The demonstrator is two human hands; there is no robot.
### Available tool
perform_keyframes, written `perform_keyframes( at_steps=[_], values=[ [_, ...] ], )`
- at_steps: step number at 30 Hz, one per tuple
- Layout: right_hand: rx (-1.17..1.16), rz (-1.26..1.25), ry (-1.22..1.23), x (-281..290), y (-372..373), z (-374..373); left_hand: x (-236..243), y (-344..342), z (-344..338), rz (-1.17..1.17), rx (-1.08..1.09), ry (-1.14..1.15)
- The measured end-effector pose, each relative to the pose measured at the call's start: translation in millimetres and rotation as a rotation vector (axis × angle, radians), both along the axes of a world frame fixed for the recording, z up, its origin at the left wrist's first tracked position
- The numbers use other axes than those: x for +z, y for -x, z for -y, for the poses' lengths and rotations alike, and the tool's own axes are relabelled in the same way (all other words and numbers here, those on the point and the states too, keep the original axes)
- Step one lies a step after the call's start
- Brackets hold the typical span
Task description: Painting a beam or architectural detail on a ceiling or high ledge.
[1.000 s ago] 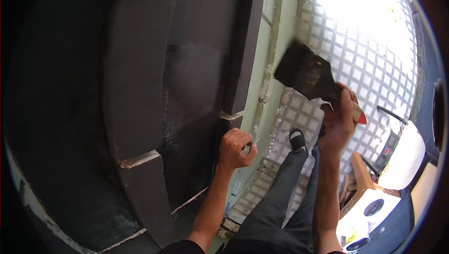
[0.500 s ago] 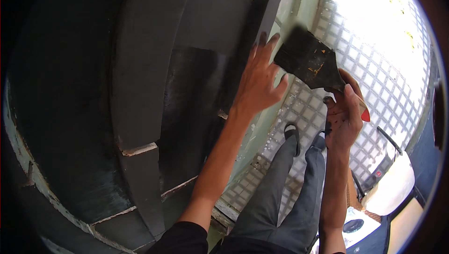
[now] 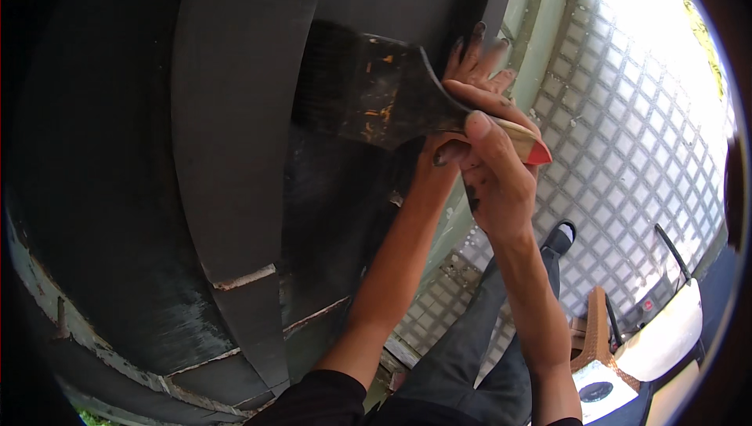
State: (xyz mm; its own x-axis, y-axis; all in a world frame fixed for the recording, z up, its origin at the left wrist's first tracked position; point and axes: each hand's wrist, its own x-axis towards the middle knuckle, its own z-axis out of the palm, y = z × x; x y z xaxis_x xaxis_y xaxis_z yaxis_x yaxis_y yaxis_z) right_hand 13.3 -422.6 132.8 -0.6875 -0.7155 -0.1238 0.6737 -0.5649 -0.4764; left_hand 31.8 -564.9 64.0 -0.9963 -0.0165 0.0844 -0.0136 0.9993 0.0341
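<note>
My right hand point(image 3: 505, 183) is closed around the handle of a wide paintbrush point(image 3: 384, 97), its pale wooden end tipped with red. Black paint coats the brush, with some orange-yellow flecks on its ferrule. The dark bristles lie over a recessed part of a large black panelled surface point(image 3: 243, 97); whether they touch it I cannot tell. Behind the handle, my left hand point(image 3: 472, 65) has its fingers spread by the panel's right edge, partly hidden by the right hand. Dark smears mark the fingers of both hands.
A pale green frame point(image 3: 533, 42) runs along the panel's right side. Beyond lies a patterned tile floor point(image 3: 603, 144), brightly sunlit at the top. At the lower right are a white rounded object point(image 3: 666, 324), a brown woven piece point(image 3: 597, 328) and a white item with a dark oval point(image 3: 597, 391).
My right hand has carried the paintbrush left, from above the floor to over the black panel. It now passes in front of my left hand, which has shifted slightly up and right.
</note>
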Motion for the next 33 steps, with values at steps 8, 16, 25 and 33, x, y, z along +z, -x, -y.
perform_keyframes(
  at_steps=[8,16,25,33],
  values=[
    [-0.03,0.099,-0.098,1.0,-9.0,26.3,5.6,2.3,-10.0,-0.025,0.04,-0.027],
    [-0.07,0.098,-0.221,-5.7,-3.3,-8.7,4.7,2.5,-14.1,-0.024,0.08,-0.091],
    [-0.057,0.059,-0.306,-12.4,-2.9,2.7,16.5,1.0,-9.1,0.042,0.016,-0.014],
    [-0.052,0.063,-0.145,18.7,8.6,11.0,6.7,-6.2,-15.2,0.017,0.051,-0.064]
  ],
)
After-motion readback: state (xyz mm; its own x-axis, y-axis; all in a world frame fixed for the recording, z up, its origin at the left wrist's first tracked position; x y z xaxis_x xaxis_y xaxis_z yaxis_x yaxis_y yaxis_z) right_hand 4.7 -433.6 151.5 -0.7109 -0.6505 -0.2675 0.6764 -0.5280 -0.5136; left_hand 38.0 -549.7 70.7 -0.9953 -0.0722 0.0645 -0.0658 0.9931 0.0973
